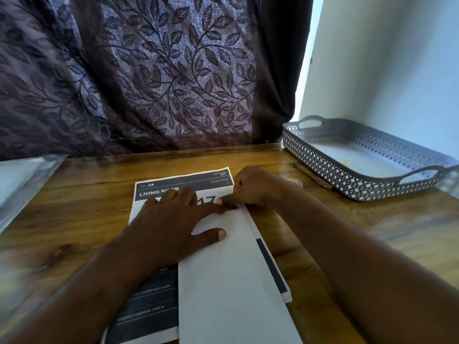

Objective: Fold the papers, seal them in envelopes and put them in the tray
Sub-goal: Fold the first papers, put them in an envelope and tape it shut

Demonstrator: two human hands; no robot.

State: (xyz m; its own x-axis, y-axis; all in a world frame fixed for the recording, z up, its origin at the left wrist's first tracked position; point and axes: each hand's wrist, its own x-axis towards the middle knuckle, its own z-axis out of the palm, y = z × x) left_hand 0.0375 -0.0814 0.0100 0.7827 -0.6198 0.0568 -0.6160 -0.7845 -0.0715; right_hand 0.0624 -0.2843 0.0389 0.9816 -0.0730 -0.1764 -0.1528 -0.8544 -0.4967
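Left hand (173, 219) lies flat on the paper (231, 281), fingers spread; right hand (250, 187) is curled, fingertips pinching the fold's far end

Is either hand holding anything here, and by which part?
The right hand pinches the folded paper at its top corner; the left hand only presses flat on it.

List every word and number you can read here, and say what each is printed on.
"FLAT 2A": printed sheet, dark header, top left.
"LIVING ROOM": same header, a finger of the left hand over one letter.
"#17": header, top right; tiny line above it unreadable.
"STATION IN ROOM": small, under "#17".
"17": large digits, partly hidden by that hand.
Lower form lines: too blurred to read.
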